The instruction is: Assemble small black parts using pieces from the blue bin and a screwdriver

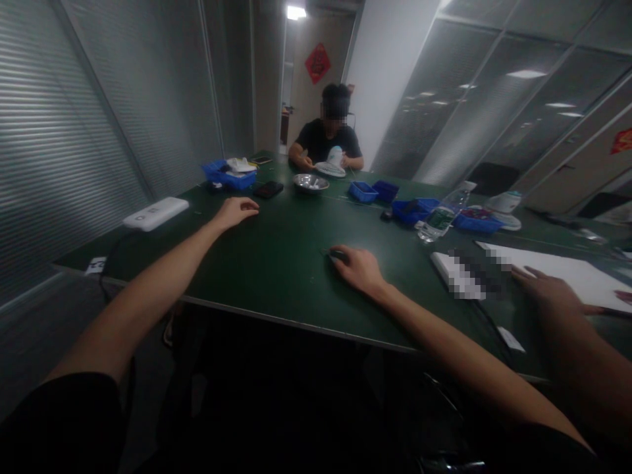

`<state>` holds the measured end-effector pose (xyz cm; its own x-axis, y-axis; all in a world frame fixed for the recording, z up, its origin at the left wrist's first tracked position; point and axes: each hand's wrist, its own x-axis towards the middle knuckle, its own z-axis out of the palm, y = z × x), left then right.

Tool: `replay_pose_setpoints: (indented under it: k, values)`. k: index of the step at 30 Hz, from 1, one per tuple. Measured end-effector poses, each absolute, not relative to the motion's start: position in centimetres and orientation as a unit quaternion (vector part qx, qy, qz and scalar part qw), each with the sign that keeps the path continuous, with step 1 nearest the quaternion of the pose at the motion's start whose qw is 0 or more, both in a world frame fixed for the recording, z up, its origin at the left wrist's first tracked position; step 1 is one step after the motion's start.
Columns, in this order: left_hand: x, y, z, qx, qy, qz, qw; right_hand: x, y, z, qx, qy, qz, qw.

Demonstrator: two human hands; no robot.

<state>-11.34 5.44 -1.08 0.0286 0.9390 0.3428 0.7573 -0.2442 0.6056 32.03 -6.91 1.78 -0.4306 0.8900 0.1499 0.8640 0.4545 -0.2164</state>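
Note:
Both my arms reach out over a dark green table (276, 263). My left hand (237, 211) rests on the table left of centre. Its fingers are curled under, and nothing shows in them. My right hand (359, 267) lies palm down near the table's middle, fingers together on a small dark object (336, 254) that they partly cover. Black sleeves fill the bottom corners of the view.
Another person's hand (553, 295) rests at the right by a white sheet (567, 271). A white box (155, 212), black phone (268, 189), metal bowl (310, 182), blue bins (363, 191) and a lying water bottle (439, 218) stand beyond. A person sits at the far end.

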Motion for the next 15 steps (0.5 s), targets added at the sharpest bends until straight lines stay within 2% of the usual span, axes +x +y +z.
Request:
replay_pose_setpoints:
  k: [8, 15]
  values:
    - [-2.6, 2.1, -0.3, 0.837, 0.373, 0.327, 0.231, 31.9, -7.0, 1.5, -0.455, -0.881, 0.046, 0.118]
    - [1.2, -0.2, -0.8, 0.866, 0.278, 0.29, 0.298, 32.1, -7.1, 1.4, -0.405, -0.907, 0.048, 0.106]
